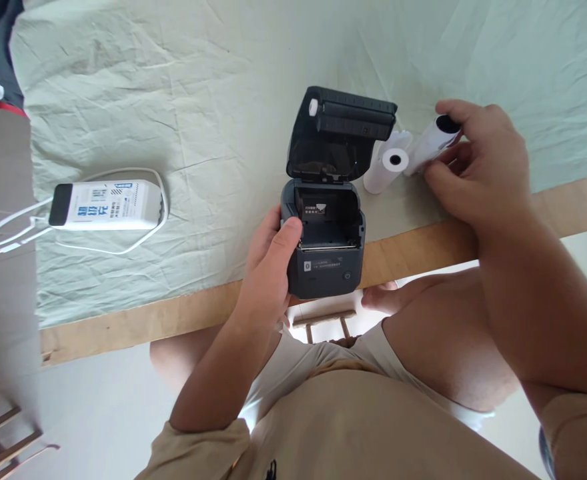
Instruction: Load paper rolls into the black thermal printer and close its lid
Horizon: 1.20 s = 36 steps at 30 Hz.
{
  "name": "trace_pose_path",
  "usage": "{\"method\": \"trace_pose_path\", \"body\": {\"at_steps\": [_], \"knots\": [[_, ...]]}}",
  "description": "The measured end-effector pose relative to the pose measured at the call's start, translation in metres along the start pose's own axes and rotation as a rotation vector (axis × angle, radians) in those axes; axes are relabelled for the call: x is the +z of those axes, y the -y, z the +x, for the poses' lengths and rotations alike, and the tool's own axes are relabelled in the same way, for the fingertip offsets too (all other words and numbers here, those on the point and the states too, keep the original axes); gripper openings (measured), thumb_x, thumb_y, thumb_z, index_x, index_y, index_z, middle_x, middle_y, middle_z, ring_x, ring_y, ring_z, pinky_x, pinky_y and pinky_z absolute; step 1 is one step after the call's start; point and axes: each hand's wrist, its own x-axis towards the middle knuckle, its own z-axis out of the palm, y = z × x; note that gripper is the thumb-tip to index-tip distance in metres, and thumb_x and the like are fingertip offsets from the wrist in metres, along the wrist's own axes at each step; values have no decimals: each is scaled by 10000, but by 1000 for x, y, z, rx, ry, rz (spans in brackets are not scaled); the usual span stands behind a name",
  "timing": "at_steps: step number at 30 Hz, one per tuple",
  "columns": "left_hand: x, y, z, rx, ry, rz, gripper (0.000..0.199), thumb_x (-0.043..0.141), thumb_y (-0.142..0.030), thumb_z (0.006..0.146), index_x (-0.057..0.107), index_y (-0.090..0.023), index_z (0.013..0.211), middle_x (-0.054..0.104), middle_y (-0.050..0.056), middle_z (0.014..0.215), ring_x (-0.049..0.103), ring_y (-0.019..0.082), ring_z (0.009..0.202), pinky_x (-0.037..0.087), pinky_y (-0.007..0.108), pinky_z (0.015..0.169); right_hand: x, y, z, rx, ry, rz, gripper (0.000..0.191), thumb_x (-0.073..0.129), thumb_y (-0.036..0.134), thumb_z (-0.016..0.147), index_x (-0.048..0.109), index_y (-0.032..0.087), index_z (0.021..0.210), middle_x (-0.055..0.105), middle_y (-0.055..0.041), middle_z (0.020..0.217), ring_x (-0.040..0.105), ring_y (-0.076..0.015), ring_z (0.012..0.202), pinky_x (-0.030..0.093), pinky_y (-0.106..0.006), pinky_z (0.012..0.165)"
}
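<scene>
My left hand (268, 270) grips the left side of a dark grey portable label printer (327, 267), thumb over its rim, above the table's front edge. The printer's lid (318, 143) stands swung up, and its paper bay looks empty. To the right, my right hand (493, 157) has its fingers and thumb round a white cylinder with a dark open end (429, 145), which leans on the cloth. A small white paper roll (381, 177) with a dark core hole stands just left of it, beside the printer lid. Part of the cylinder is hidden by my fingers.
A white power bank or charger (116, 205) with a black end and white cables lies on the pale green cloth (198, 100) at the left. The table's wooden edge (143, 327) runs in front of my legs. Folded fabric (3, 53) is at the upper left.
</scene>
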Motion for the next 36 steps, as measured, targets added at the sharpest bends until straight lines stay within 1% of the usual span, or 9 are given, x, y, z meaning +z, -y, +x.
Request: {"method": "trace_pose_path", "body": {"at_steps": [3,6,9,12,18,22,25,32,36], "knots": [[1,-3,-1,-8,2,22,482,812,-634,929,732,-261,1222,812,47,924,854,339,928,696,392,588,-1,8,1,47,-3,-26,620,792,205,754,747,308,1364,654,-53,1247,657,-116,737,626,-371,726],[2,-5,-2,-16,1,31,499,807,-644,938,728,-265,1252,822,49,945,856,342,954,708,402,612,-2,14,0,70,-18,-35,514,816,178,765,738,291,1261,657,-66,1292,656,-150,834,596,-369,721],[2,-4,-1,-18,-2,24,517,816,-659,921,728,-263,1241,836,54,984,859,338,920,680,381,541,-2,19,-2,101,-28,-19,486,711,99,778,686,280,1228,744,-27,1160,563,-132,720,536,-344,678],[2,-2,0,-10,-10,24,517,818,-665,911,730,-257,1216,830,53,960,858,343,910,665,375,512,-3,24,-2,117,-27,38,585,620,34,762,627,274,1295,802,-8,1127,529,-130,657,494,-324,654],[-1,3,3,20,14,5,492,802,-648,932,743,-269,1241,851,74,1060,857,363,1029,711,408,615,-6,33,2,192,36,-48,406,778,120,825,698,257,1199,773,-6,1024,462,-108,603,558,-399,812],[-1,2,3,18,8,5,495,823,-646,911,746,-261,1213,852,77,1067,853,376,1052,724,424,646,-5,31,3,200,31,-35,412,804,122,829,673,274,1188,751,17,952,493,-118,608,562,-395,794],[0,0,2,20,1,7,475,836,-638,900,745,-255,1165,846,75,1039,853,373,1034,706,403,606,-4,27,2,179,19,-26,423,805,123,818,651,278,1181,727,24,903,520,-132,631,564,-381,750],[1,-2,0,-3,-11,25,500,820,-664,915,735,-258,1195,828,58,965,852,354,975,681,382,555,-2,9,-2,18,-78,-22,494,744,141,768,684,285,1237,722,-75,1215,652,-159,791,585,-356,705],[1,-1,0,19,-12,25,456,822,-641,922,737,-248,1137,795,44,857,853,341,879,610,334,454,1,3,-2,-33,-46,83,607,721,155,777,610,308,1354,721,-74,1251,755,-235,1053,632,-399,790]]}}
